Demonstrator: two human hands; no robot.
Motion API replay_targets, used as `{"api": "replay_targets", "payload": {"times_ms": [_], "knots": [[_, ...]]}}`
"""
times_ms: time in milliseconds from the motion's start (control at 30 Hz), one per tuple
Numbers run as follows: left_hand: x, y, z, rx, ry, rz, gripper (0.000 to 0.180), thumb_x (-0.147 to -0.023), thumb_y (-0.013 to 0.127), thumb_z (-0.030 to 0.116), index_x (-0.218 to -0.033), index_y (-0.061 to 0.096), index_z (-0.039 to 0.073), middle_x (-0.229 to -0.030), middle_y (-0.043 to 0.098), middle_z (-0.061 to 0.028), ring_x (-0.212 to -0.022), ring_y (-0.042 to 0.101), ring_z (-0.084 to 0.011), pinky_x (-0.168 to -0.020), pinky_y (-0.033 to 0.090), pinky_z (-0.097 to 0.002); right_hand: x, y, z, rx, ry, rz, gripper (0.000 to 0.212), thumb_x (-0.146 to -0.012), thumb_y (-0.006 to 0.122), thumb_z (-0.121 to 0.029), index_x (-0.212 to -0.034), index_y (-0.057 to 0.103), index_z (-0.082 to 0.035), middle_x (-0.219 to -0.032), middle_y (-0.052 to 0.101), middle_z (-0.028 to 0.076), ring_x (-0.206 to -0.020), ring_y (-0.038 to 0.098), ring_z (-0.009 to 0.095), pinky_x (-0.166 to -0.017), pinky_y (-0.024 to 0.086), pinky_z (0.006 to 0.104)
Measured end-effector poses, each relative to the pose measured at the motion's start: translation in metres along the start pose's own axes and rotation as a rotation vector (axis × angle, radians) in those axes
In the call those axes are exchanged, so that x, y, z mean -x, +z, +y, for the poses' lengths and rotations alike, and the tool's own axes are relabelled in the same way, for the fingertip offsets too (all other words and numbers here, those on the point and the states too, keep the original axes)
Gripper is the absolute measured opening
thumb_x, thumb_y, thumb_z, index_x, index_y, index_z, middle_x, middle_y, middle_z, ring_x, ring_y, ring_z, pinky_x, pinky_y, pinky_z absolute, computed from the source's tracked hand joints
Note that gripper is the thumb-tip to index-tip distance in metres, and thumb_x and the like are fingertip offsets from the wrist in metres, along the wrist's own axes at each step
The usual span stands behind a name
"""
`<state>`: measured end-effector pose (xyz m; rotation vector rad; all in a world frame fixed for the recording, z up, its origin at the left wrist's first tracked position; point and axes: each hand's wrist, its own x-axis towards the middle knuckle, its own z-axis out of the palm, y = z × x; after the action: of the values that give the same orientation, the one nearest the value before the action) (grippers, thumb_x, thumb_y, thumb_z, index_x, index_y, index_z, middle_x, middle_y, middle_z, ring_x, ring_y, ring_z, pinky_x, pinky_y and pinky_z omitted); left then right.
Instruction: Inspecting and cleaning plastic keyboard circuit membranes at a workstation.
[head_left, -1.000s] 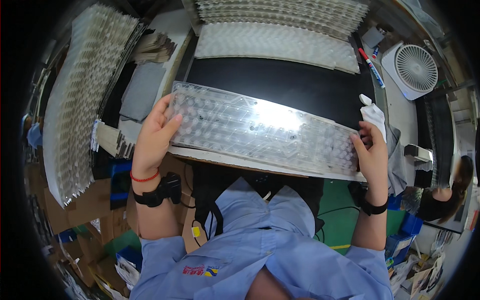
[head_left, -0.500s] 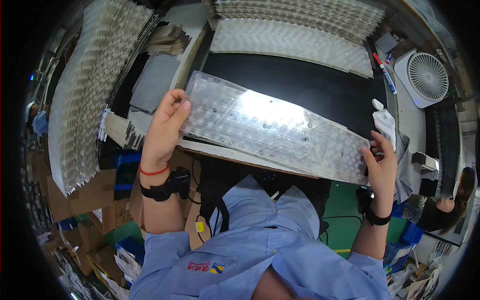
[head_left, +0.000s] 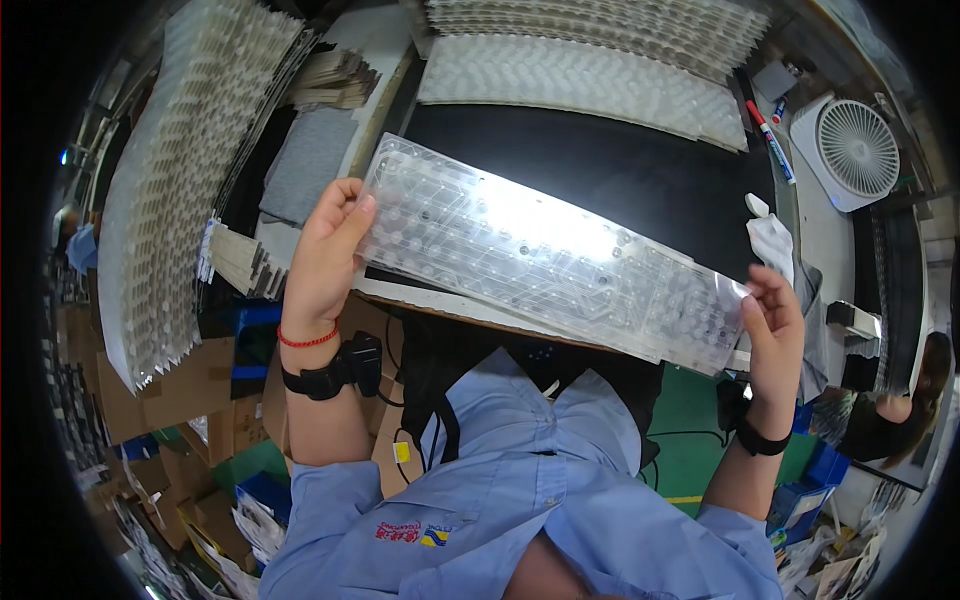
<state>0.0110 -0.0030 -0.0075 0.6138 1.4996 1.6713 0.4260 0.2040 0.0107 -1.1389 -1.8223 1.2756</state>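
Note:
A clear, flexible keyboard membrane sheet (head_left: 480, 250) with fine printed traces and round key spots stretches between my hands, tilted down toward the right. My left hand (head_left: 335, 235) pinches its left end between thumb and fingers. At the other end, my right hand (head_left: 772, 325) grips the right edge, thumb on the near face. Bright glare covers the sheet's upper middle. Beneath and behind it lies a black work surface (head_left: 600, 165), and a second sheet seems to show under its lower edge, though I cannot tell for sure.
Stacked translucent sheets stand at the back (head_left: 580, 85) and in a tall pile at the left (head_left: 190, 190). A grey cloth (head_left: 310, 165) lies beside the left pile. On the right are a white fan (head_left: 855, 150), a red-capped marker (head_left: 770, 145) and a crumpled white cloth (head_left: 770, 240).
My right hand has moved slightly right, and the sheet's right end has shifted with it. The sheet's left end has risen a little, with my left hand still on it.

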Motion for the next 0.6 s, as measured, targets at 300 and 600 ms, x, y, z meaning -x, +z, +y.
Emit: {"api": "replay_targets", "payload": {"times_ms": [300, 600], "knots": [[0.000, -0.003, 0.000, -0.030, -0.022, 0.017, 0.016, -0.103, 0.055, 0.017, -0.114, 0.056, 0.005, -0.093, 0.060, 0.0031, -0.085, 0.055, -0.0028, -0.074, 0.044, -0.0192, 0.022, 0.009, -0.016, -0.207, 0.163, -0.072, 0.059, -0.092, 0.061, 0.006, -0.147, 0.040, 0.002, -0.106, 0.058, 0.003, -0.090, 0.058, 0.007, -0.079, 0.046, 0.0210], [-0.005, -0.012, -0.006, -0.004, 0.014, 0.067, 0.012, -0.100, 0.059, 0.009, -0.110, 0.058, 0.003, -0.090, 0.061, 0.0022, -0.080, 0.055, -0.0027, -0.073, 0.044, -0.0185, 0.021, -0.001, -0.018, -0.201, 0.069, 0.046, 0.053, -0.091, 0.064, 0.003, -0.142, 0.048, 0.003, -0.119, 0.057, 0.004, -0.089, 0.056, 0.004, -0.073, 0.046, 0.0184]]}}
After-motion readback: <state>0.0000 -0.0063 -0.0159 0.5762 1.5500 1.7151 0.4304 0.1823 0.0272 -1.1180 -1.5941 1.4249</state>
